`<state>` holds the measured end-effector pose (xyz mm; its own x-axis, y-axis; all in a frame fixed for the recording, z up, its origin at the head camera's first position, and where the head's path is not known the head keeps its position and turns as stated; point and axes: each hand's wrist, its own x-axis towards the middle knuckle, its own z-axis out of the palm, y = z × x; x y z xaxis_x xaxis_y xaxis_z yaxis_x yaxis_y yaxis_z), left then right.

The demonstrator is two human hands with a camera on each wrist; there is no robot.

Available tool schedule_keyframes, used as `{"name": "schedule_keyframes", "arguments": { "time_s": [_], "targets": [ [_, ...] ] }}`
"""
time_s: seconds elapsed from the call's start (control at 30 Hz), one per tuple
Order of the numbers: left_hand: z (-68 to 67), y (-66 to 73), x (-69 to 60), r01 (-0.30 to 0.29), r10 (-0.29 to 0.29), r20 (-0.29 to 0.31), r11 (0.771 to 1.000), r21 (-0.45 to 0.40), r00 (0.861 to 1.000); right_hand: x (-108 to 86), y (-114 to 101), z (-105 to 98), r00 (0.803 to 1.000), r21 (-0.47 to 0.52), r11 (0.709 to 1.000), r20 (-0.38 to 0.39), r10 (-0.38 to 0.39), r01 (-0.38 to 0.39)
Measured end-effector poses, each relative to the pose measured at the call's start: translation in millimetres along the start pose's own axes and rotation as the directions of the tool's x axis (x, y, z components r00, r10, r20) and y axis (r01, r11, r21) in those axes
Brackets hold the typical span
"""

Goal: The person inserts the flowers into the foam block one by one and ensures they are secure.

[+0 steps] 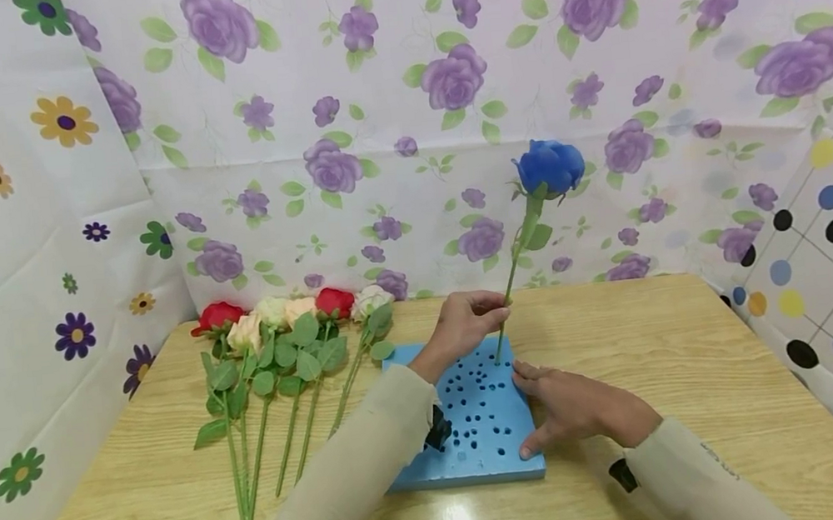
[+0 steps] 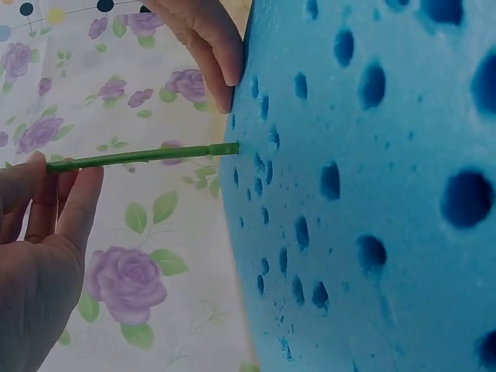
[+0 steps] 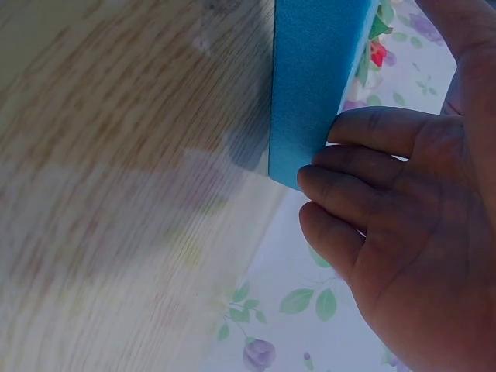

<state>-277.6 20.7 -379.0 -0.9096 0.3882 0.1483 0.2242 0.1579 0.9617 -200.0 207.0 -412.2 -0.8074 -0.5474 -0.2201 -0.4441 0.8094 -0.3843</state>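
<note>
My left hand pinches the green stem of a blue rose between thumb and fingers. The rose stands nearly upright, leaning right, its lower end at the far right part of a blue foam board full of holes. In the left wrist view, the stem's tip meets the board's surface near the edge; whether it is inside a hole I cannot tell. My right hand rests along the board's right edge. Its fingers lie fairly straight against the board's side in the right wrist view.
Left of the board, several roses lie on the wooden table: red, peach and white ones, stems toward the front. A flowered cloth hangs behind the table, with patterned cloths at both sides.
</note>
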Motion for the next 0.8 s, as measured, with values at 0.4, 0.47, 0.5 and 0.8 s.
{"name": "schedule_keyframes", "arguments": {
  "time_s": [0.4, 0.47, 0.5, 0.8],
  "targets": [
    [2.0, -4.0, -2.5, -0.041, 0.040, 0.020, 0.997, 0.068, 0.999, 0.5, -1.1, -0.3, 1.000, 0.009, 1.000, -0.007, -0.009, 0.009],
    [2.1, -4.6, -1.7, -0.044, 0.043, 0.017, 0.996, 0.081, 0.999, 0.7, -0.9, -0.4, 1.000, 0.006, 1.000, -0.006, -0.009, 0.009],
    [2.0, -4.3, -2.0, -0.043, 0.042, 0.016, 0.995, 0.089, 0.999, 0.6, -0.9, -0.4, 1.000, 0.005, 1.000, -0.005, -0.009, 0.009],
    [2.0, -5.3, -3.7, -0.059, 0.058, 0.010, 0.984, 0.170, 0.998, 0.7, 0.4, 0.1, 1.000, 0.015, 1.000, -0.005, 0.002, -0.002]
  ]
}}
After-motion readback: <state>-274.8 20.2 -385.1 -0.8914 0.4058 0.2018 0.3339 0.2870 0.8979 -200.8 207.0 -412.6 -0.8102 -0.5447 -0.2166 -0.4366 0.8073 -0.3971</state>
